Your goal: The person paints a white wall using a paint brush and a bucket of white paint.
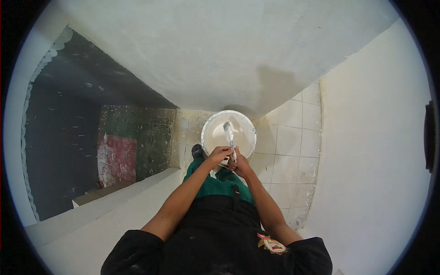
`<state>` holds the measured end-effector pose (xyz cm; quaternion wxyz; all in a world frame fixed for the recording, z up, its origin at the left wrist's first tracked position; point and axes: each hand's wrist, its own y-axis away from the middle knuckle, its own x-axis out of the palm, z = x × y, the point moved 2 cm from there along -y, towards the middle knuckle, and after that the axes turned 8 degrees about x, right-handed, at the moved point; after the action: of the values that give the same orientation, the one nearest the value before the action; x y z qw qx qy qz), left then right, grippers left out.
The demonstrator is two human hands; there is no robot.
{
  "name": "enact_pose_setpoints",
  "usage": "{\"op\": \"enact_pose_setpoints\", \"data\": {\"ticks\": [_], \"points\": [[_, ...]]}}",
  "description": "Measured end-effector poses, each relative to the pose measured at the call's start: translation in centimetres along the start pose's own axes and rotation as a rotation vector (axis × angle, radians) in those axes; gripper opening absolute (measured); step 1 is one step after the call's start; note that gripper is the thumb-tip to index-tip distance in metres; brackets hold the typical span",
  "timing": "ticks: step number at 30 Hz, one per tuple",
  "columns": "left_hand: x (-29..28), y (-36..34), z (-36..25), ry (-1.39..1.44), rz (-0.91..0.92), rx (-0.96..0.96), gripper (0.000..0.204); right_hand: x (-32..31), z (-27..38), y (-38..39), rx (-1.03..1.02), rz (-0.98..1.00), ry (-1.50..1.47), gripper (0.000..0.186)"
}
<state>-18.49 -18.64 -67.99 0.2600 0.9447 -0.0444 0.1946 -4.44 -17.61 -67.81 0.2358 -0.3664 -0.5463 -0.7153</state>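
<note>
Over a round white bucket point(206, 126) I hold a narrow, flat-headed hand tool point(228, 131), coated in white with a greyish tip and a bit of blue near the handle. Whether it is a brush or a putty knife I cannot tell. My right hand point(239, 166) is wrapped round its handle, at the near side of the bucket. The fingers of my left hand point(221, 154) are closed against the tool just above the right hand. Inside the bucket is a pale, creamy substance point(219, 136); its near part is hidden by my hands.
A pale wall point(220, 59) rises just beyond the bucket, and a white wall point(376, 137) stands on the right. Light floor tiles point(288, 140) run between them. On the left, past a low white ledge point(123, 195), lies a paint-spattered green and red floor point(117, 156).
</note>
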Motion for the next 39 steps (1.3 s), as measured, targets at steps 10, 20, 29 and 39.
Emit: {"op": "enact_pose_setpoints", "data": {"ticks": [10, 20, 29, 39], "points": [[2.7, 0.9, -4.4, -0.294, -0.237, 0.261, 0.024, 2.4, 2.8, 3.8, -0.788, -0.579, 1.029, 0.039], [5.7, 4.6, -15.1, -0.562, -0.35, 0.695, 0.017, 11.3, 5.2, 7.7, -1.25, -0.374, 1.666, 0.084], [11.5, 9.4, -25.4, -0.492, -0.32, 1.036, 0.014, 18.4, 9.8, 9.0, -1.909, -0.539, 1.691, 0.077], [12.3, 14.0, -41.5, -0.503, -0.415, 1.418, 0.011, 38.3, 15.7, 11.1, -2.377, -0.44, 1.499, 0.061]]}}
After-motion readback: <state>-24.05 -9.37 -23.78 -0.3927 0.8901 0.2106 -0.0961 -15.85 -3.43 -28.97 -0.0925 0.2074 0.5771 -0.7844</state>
